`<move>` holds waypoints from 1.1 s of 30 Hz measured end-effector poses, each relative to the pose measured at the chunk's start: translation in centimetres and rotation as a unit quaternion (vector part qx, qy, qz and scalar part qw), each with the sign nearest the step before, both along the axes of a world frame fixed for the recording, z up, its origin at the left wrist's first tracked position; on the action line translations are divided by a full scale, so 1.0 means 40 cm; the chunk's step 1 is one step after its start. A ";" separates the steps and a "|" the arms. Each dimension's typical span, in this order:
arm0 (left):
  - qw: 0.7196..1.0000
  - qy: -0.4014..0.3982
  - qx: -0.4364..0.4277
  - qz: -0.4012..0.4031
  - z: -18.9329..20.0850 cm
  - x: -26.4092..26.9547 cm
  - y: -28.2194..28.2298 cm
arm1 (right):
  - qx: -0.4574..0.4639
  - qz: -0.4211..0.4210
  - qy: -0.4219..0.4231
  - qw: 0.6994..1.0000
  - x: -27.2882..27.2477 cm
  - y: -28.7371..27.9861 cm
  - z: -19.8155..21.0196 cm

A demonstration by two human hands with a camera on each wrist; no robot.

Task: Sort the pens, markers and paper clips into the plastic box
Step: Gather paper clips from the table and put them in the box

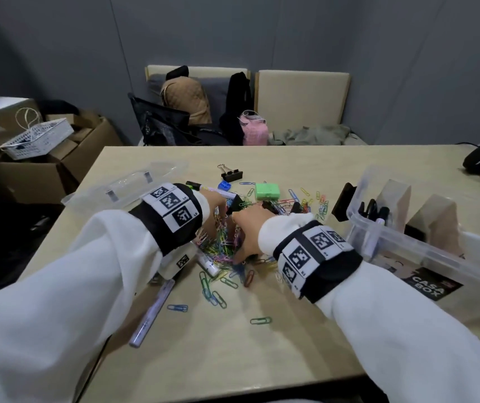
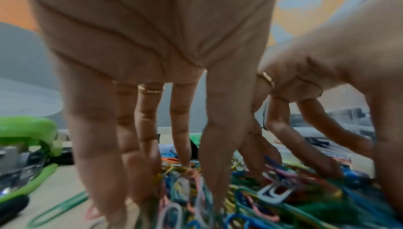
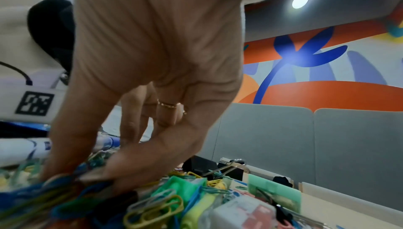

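White sleeves with black wristbands carrying square coded tags reach from the near edge of the beige table (image 1: 262, 359) into a heap of coloured paper clips (image 1: 224, 242) at its middle. On one side, the left hand (image 1: 214, 210) stands over the heap with its fingers (image 2: 150, 129) long and nearly straight, tips sunk among the clips; the hand looks wide and I cannot see it clasping anything. Opposite it, the right hand (image 1: 247, 231) bends down into the same pile, thumb and fingers (image 3: 139, 160) drawn together around a bunch of clips. Loose clips trail off toward the near edge. A pale lilac marker (image 1: 153, 312) lies on the table beneath the left forearm, and another white marker (image 1: 208, 264) pokes out from the heap. Beyond the pile sit a green plastic case (image 1: 267, 190), a small blue sharpener (image 1: 223, 186) and a black binder clip (image 1: 232, 174). To the right stands the clear plastic box (image 1: 425, 242), with dark markers (image 1: 374, 212) upright in its far compartment. Its clear lid (image 1: 134, 184) lies at the left, apart from the box.
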State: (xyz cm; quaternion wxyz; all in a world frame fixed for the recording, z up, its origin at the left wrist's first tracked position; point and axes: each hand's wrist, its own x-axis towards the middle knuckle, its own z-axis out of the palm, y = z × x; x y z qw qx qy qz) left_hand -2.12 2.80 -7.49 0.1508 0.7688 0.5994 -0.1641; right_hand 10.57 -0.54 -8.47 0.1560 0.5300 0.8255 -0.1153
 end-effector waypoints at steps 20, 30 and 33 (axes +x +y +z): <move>0.936 -0.322 0.072 0.121 0.059 -0.050 0.004 | 0.031 -0.166 0.423 0.890 0.111 -0.007 0.061; 0.888 -0.445 0.096 0.065 0.126 0.019 -0.041 | 0.059 -0.166 0.525 0.833 0.219 -0.069 0.138; 0.869 -0.487 0.084 0.020 0.154 0.060 -0.048 | 0.076 -0.172 0.537 0.822 0.273 -0.088 0.163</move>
